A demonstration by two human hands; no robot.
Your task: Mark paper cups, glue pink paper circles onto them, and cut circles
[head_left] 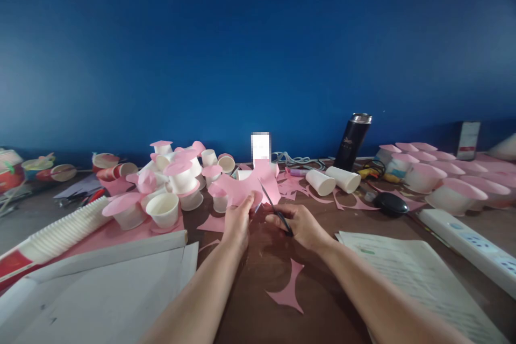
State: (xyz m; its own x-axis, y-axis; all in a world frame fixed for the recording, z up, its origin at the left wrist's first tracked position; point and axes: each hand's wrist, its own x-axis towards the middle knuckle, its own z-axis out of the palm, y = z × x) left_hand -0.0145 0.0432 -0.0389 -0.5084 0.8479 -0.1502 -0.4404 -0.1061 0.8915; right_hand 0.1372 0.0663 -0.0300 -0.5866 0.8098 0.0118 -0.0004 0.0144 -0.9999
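Left hand (237, 220): grip pinched on pink paper sheet (245, 185), steadying it. Right hand (300, 224): grip closed around scissors (274, 207), blades cutting its edge.

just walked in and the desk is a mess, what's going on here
A person is cutting a pink paper sheet with scissors. The left hand holds the sheet up while the right hand works the scissors into its edge. Pink offcuts lie on the brown table, and white paper cups, many capped with pink discs, are piled behind.
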